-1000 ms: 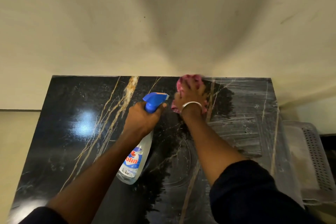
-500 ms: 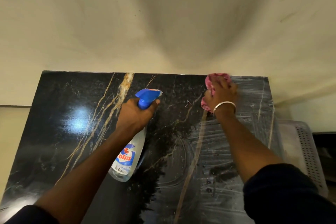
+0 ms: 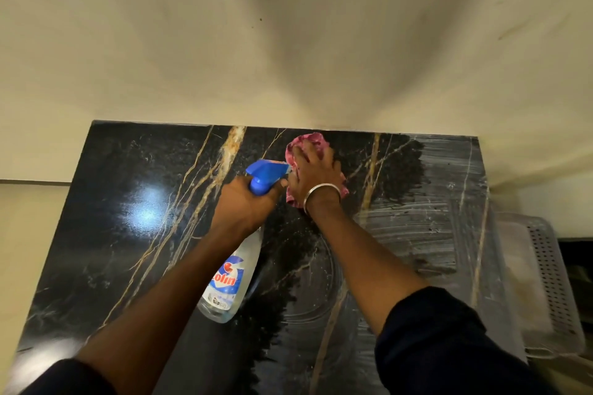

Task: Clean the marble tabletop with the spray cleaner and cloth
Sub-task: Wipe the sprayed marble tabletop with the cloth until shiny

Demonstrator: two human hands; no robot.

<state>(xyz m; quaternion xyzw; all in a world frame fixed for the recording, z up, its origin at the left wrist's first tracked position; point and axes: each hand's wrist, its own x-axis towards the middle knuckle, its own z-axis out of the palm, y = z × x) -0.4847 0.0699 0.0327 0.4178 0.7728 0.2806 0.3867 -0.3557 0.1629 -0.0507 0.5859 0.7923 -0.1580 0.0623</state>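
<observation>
The crumpled pink cloth (image 3: 308, 141) is pressed by the flat right hand (image 3: 316, 176) at the far middle of the black veined marble bench (image 3: 128, 234), the clear blue-nozzled spray bottle (image 3: 231, 279) is gripped in the left hand (image 3: 244, 205), and only the streaked right half is judged wiped.

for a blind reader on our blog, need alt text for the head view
A person's right hand presses a pink cloth near the far edge of a black marble tabletop, while the left hand grips a blue-topped spray bottle just beside it. Whitish wipe streaks cover the tabletop's right side.
</observation>
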